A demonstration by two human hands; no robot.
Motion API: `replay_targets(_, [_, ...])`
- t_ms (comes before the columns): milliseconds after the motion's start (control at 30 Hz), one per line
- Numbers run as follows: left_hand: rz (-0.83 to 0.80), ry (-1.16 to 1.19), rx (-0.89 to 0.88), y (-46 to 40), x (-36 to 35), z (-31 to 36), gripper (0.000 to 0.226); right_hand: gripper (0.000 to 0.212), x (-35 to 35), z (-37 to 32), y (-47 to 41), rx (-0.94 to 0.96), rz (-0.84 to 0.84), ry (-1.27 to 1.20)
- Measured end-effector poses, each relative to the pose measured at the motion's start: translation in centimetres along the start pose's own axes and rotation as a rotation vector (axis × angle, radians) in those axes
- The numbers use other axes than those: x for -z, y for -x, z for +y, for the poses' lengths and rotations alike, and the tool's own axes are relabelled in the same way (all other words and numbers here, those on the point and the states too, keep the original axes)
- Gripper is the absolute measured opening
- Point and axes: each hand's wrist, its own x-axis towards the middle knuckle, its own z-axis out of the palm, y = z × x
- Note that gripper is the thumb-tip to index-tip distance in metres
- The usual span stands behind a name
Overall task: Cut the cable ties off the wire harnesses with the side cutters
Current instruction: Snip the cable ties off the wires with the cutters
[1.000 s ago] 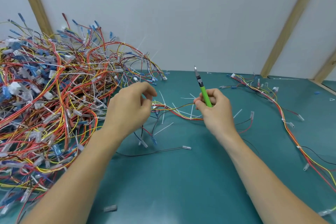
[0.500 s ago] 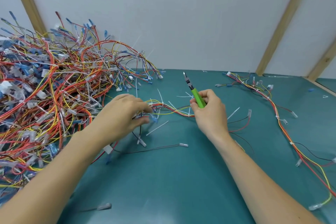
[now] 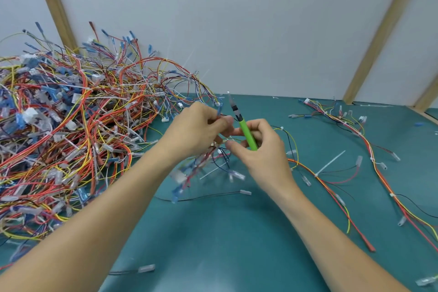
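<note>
Above the teal worktop (image 3: 237, 244), the left hand (image 3: 196, 130) pinches a multicoloured wire harness (image 3: 208, 161) while the right hand (image 3: 258, 149) grips green-handled side cutters (image 3: 246, 131).

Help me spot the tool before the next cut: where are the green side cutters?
In the head view, the green side cutters are at centre, gripped in the right hand, tip pointing up beside the left hand.

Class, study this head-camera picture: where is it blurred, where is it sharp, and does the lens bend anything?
Head view: motion blur smears the dangling connectors beneath the left hand; the big wire pile and the green-handled tool in the right hand look sharper; wide-angle distortion splays the wooden battens outward; light is soft, shadows faint.
</note>
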Motion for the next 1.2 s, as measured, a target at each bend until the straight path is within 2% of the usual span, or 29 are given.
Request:
replay_targets(167, [-0.18, 0.237, -0.001, 0.6, 0.1, 0.0, 0.033, 0.025, 0.6, 1.0, -0.6, -0.064, -0.003, 0.017])
replay_targets(233, [-0.145, 0.341, -0.057, 1.0, 0.2, -0.7, 0.029, 0.022, 0.6, 1.2, -0.8, -0.067, 0.018, -0.011])
replay_targets(267, [-0.066, 0.339, -0.115, 1.2, 0.3, -1.4, 0.025, 0.022, 0.7, 1.3, -0.9, -0.068, 0.04, -0.039])
replay_targets(300, [0.044, 0.277, -0.175, 1.4, 0.4, -2.0, 0.024, 0.021, 0.7, 1.4, -1.1, -0.073, 0.061, -0.069])
replay_targets(367, [0.205, 0.07, -0.249, 2.1, 0.6, -3.0, 0.042, 0.019, 0.8, 1.6, -1.4, -0.106, 0.08, -0.128])
replay_targets(433, [0.156, -0.038, -0.301, 2.8, 0.2, -3.8, 0.054, 0.019, 0.9, 1.8, -1.5, -0.149, 0.091, -0.186])
replay_targets(500, [0.068, -0.123, -0.345, 3.3, -0.7, -4.1, 0.058, 0.018, 1.0, 1.8, -1.6, -0.196, 0.107, -0.247])
replay_targets(533, [0.076, -0.168, -0.346, 3.3, -1.3, -4.1, 0.059, 0.017, 1.1, 1.8, -1.6, -0.216, 0.103, -0.275])
replay_targets(600, [0.152, -0.116, -0.275, 3.1, -2.3, -3.7, 0.06, 0.017, 1.1, 1.6, -1.7, -0.242, 0.076, -0.319])
replay_targets(667, [0.206, 0.099, -0.047, 2.6, -2.9, -2.8, 0.054, 0.017, 1.0, 1.6, -1.6, -0.247, 0.059, -0.328])
replay_targets(733, [0.161, 0.221, 0.178, 2.3, -3.5, -2.4, 0.058, 0.017, 0.9, 1.5, -1.5, -0.24, 0.066, -0.325])
replay_targets(767, [0.095, 0.219, 0.221, 2.2, -3.8, -2.4, 0.058, 0.017, 0.8, 1.5, -1.4, -0.241, 0.069, -0.328])
replay_targets(867, [-0.109, 0.268, 0.205, 2.3, -4.7, -2.2, 0.041, 0.017, 0.8, 1.4, -1.3, -0.248, 0.054, -0.334])
replay_targets(1033, [-0.121, 0.582, 0.289, 1.8, -4.6, -2.1, 0.031, 0.018, 1.5, 1.0, -1.4, -0.162, -0.006, -0.229])
replay_targets(1100, [-0.07, 0.501, 0.245, 1.3, -4.4, -2.7, 0.028, 0.015, 1.5, 1.0, -1.4, -0.149, 0.042, -0.159])
replay_targets(1200, [0.086, 0.045, 0.086, 0.6, -4.0, -4.2, 0.019, 0.014, 1.6, 1.1, -1.6, -0.135, 0.19, -0.047])
